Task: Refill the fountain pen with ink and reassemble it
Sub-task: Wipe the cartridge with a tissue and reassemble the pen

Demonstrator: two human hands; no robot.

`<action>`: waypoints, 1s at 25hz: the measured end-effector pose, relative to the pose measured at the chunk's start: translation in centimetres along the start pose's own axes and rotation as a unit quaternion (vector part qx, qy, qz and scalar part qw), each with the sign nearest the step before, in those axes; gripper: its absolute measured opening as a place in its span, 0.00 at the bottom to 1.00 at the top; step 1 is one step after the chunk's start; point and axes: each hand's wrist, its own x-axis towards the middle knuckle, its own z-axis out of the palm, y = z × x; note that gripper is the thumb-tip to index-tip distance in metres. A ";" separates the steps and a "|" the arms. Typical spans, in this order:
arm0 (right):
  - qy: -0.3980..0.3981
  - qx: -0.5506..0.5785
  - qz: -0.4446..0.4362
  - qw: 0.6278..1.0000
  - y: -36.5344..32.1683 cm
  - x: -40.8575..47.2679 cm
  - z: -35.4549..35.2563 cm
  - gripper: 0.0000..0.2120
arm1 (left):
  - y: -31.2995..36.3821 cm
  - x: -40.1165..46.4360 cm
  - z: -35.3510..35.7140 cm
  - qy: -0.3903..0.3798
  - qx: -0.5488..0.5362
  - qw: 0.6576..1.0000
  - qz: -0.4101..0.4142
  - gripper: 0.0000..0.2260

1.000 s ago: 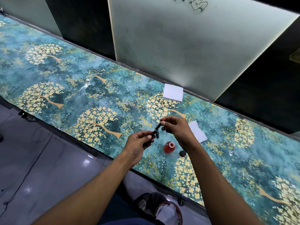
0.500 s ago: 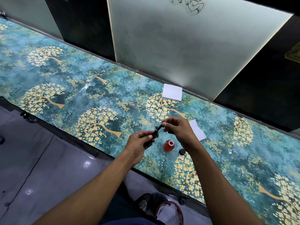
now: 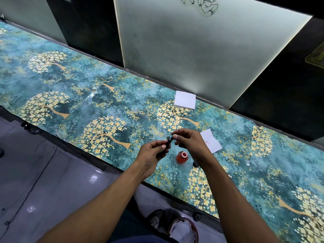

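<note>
A small black fountain pen (image 3: 169, 140) is held between both hands above the patterned table. My left hand (image 3: 152, 155) grips its lower black part, fingers curled around it. My right hand (image 3: 188, 142) pinches the upper end between thumb and fingertips, where a bit of red shows. Most of the pen is hidden inside the hands. An open ink bottle (image 3: 182, 157) with red ink stands on the table just below the hands. Its small black cap (image 3: 195, 164) lies right of it, partly behind my right wrist.
A white paper piece (image 3: 211, 141) with a faint red stain lies right of my right hand. A white notepad (image 3: 185, 102) lies farther back by the wall panel. The table (image 3: 87, 102) has a teal and gold tree pattern; its front edge runs under my forearms.
The two hands have come slightly closer together, so less of the pen shows between them. The bottle and cap have not moved.
</note>
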 end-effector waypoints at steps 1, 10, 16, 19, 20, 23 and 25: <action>0.005 -0.004 -0.001 1.000 0.0 0.0 0.0 0.03 | 0.0 0.0 0.0 -0.002 -0.001 1.000 -0.001 0.06; -0.002 -0.019 -0.010 1.000 -0.4 -0.3 0.6 0.04 | 0.4 -0.1 0.0 -0.008 -0.013 1.000 -0.001 0.07; 0.050 -0.016 -0.014 0.999 -0.5 -0.1 1.5 0.15 | 0.7 -0.5 0.2 -0.011 -0.015 1.000 -0.003 0.07; 0.025 0.005 -0.006 1.000 -0.6 -0.3 1.6 0.08 | 0.9 -0.4 0.1 -0.009 -0.026 1.000 -0.005 0.07; 0.014 0.010 -0.009 1.000 -0.6 -0.4 1.6 0.06 | 1.0 -0.3 0.0 -0.009 -0.026 1.000 -0.005 0.07; 0.018 -0.001 -0.020 1.000 -0.6 -0.2 1.5 0.06 | 1.0 -0.2 -0.2 -0.008 -0.017 1.000 -0.005 0.07; 0.043 -0.003 -0.013 0.999 -0.7 0.0 1.8 0.12 | 1.0 -0.3 -0.1 -0.009 -0.016 1.000 -0.005 0.07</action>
